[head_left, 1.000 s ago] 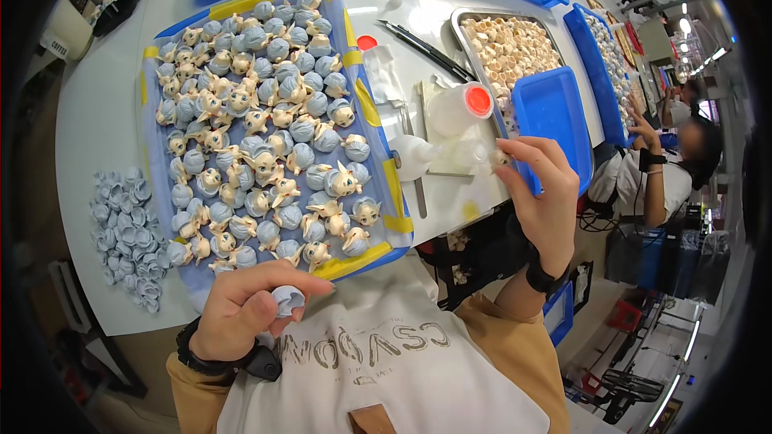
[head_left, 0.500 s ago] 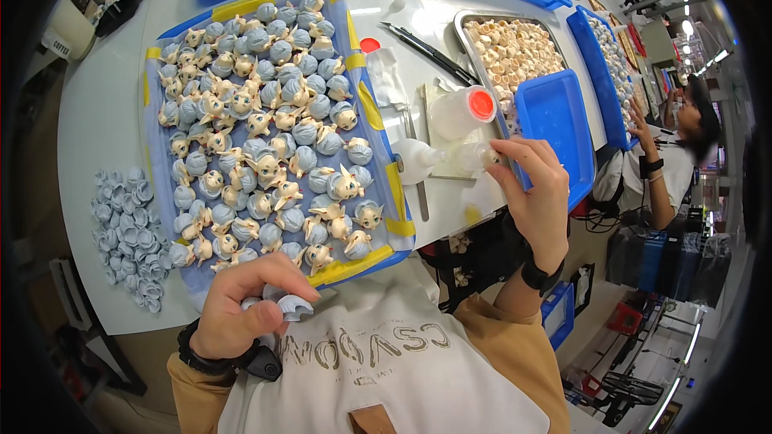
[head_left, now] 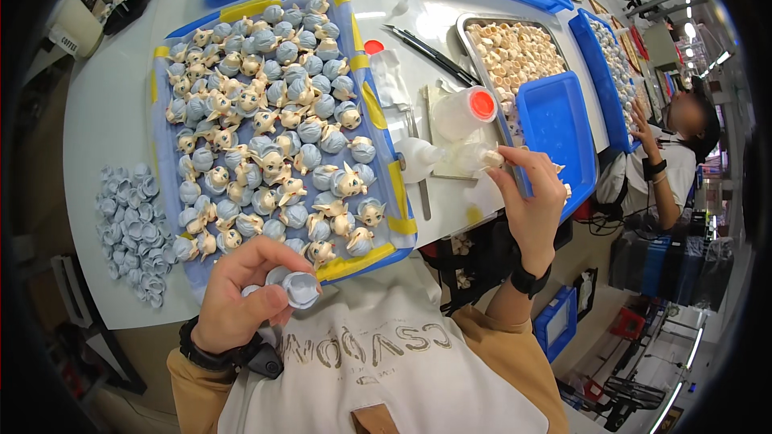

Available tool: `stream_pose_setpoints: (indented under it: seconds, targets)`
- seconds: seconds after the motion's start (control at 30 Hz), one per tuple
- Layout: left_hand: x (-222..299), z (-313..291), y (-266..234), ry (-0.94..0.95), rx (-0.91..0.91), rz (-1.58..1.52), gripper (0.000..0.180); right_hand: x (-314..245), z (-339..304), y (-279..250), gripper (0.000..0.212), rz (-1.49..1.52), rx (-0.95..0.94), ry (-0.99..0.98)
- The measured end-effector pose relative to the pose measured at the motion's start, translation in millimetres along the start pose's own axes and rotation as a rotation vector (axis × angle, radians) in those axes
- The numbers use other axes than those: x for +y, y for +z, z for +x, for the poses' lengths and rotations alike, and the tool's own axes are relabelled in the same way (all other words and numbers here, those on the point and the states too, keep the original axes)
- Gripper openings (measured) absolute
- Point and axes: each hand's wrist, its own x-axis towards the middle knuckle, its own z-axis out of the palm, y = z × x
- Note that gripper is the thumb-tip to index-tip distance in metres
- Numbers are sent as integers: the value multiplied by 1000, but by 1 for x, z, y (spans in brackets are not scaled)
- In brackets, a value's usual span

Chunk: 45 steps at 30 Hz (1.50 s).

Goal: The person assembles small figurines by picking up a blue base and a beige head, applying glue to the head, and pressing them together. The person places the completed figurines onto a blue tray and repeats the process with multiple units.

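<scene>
Near the tray's front edge, my left hand [head_left: 233, 301] is closed on pale blue, cup-shaped doll hair shells [head_left: 302, 290], the front one with its hollow facing up. My right hand [head_left: 529, 197] pinches a small cream doll face piece [head_left: 492, 160] at the rim of a clear plastic cup [head_left: 466, 157]. Cream bits [head_left: 568, 190] show past that hand's far side; whether it holds them, I cannot tell. A cloth-lined tray [head_left: 396, 193] holds many small doll heads with pale blue hair [head_left: 273, 165].
Loose blue hair shells [head_left: 133, 229] lie in a heap at the left. To the right stand a white squeeze bottle [head_left: 416, 161], a red-topped jar [head_left: 462, 112], a metal tray of cream parts [head_left: 466, 32] and a blue tray [head_left: 555, 104]. A co-worker [head_left: 667, 145] sits beyond.
My left hand has turned the front hair shell so its hollow shows. My right hand has shifted slightly down, and cream bits now show beside it.
</scene>
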Motion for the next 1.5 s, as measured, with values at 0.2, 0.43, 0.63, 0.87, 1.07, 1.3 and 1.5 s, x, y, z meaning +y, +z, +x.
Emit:
stream_pose_setpoints:
  seconds: [0.2,0.43,0.63,0.87,1.07,1.3,1.5]
  targets:
    - [3,1,3,-43,6,-12,37,-19,-7,-3,29,144,129,14]
    - [7,2,6,-98,-52,21,29,-101,-22,7,37,654,-65,-419]
    - [9,0,10,11,-75,195,23,-117,-23,20,33,586,-111,-476]
    - [14,1,13,-169,-54,174,21,-115,-24,24,37,555,-125,-558]
    - [6,2,12,-235,-30,72,26,-121,-26,33,41,530,-117,-524]
    - [3,6,18,-220,-82,97,29,-124,-31,48,43,486,-35,-511]
    - [6,-3,13,-197,-101,231,23,-121,-32,43,37,433,-40,-513]
